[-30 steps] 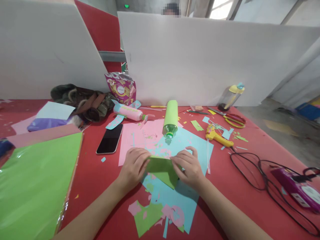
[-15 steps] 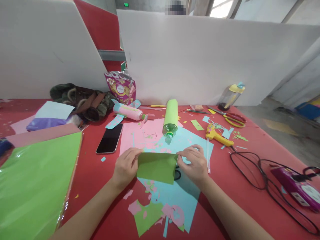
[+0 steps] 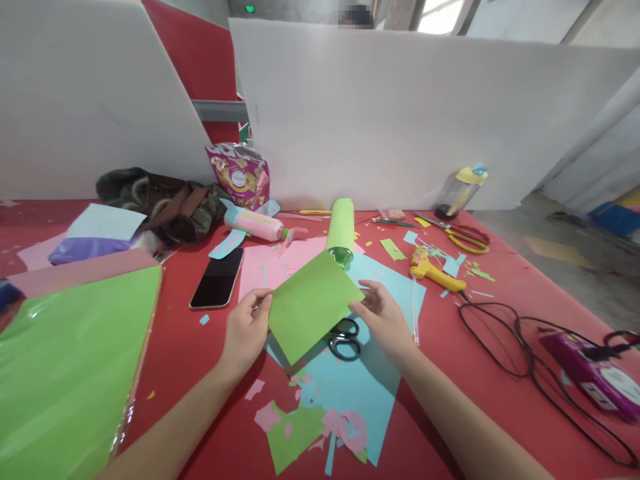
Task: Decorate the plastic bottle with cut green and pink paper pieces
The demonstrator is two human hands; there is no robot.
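At the centre of the frame, above a red table, two bare hands hold up a green paper sheet, tilted so that one corner points toward the lower middle. The left hand pinches the sheet's left edge between thumb and curled fingers; the right hand grips its right corner, fingers partly closed on the paper. Just below the sheet and partly hidden by it, black-handled scissors lie on a light blue sheet, which overlaps a pink sheet toward the upper left. Paper scraps in pink, green and blue lie at lower centre. Behind the held sheet's upper corner, a bottle wrapped in green paper lies on its side, and a second bottle wrapped in pink lies to its left. A dark phone rests face up left of centre. At lower left a large green sheet in clear wrap fills the corner. Right of centre lie a yellow glue gun and red-and-yellow scissors; a black cable runs to a purple device at the right edge. White partition boards stand across the top.
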